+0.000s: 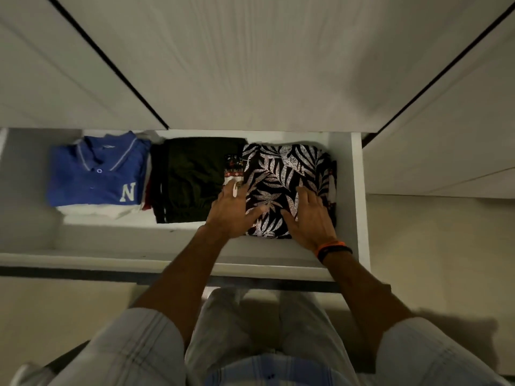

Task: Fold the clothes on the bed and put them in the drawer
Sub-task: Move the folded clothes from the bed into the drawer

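Note:
A folded black shirt with a pale leaf print [284, 174] lies at the right end of the open white drawer [355, 190]. My left hand [231, 213] rests flat on its left edge, fingers spread. My right hand [309, 215] presses flat on its near right part; an orange and black band circles that wrist. A folded dark green garment [192, 176] lies in the middle of the drawer. A folded blue polo with a white "N" [97, 174] sits on a white garment at the left.
White wardrobe doors [250, 65] rise above the drawer. The drawer's front rail [111, 260] runs across below the clothes. Pale floor [432, 246] lies to the right. My legs in light shorts stand close to the drawer front.

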Demonstrator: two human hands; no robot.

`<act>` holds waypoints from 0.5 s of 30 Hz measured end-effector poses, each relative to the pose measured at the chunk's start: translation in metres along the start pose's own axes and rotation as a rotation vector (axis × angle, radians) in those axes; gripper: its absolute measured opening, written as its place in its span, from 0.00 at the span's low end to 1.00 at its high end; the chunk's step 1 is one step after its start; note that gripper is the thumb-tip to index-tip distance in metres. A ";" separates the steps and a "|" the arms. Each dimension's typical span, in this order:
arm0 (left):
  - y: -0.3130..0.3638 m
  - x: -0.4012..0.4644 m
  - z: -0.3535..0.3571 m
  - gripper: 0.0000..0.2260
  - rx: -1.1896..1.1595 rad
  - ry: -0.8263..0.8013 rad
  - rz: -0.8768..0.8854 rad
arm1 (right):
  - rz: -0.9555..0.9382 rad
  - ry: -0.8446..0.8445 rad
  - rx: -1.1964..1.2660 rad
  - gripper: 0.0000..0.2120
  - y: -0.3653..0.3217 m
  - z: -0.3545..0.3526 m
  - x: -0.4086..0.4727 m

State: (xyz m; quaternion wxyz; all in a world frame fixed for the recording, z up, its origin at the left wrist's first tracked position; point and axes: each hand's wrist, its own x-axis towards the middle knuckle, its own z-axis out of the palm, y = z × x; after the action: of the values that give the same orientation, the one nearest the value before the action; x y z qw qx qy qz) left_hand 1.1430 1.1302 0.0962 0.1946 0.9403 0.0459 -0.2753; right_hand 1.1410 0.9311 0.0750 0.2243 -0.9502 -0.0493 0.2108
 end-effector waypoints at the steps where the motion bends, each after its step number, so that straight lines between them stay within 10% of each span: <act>1: -0.003 -0.010 -0.009 0.36 0.008 0.011 0.001 | -0.014 0.015 -0.002 0.34 -0.009 -0.004 -0.007; 15: -0.117 -0.091 -0.055 0.34 0.136 -0.018 0.064 | -0.029 0.065 -0.072 0.29 -0.135 0.031 -0.070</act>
State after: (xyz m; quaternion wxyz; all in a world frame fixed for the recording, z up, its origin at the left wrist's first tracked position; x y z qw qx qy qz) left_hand 1.0707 1.2608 0.1475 0.1392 0.9499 -0.0049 -0.2797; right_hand 1.0643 1.0516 0.1370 0.1944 -0.9632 -0.0634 0.1745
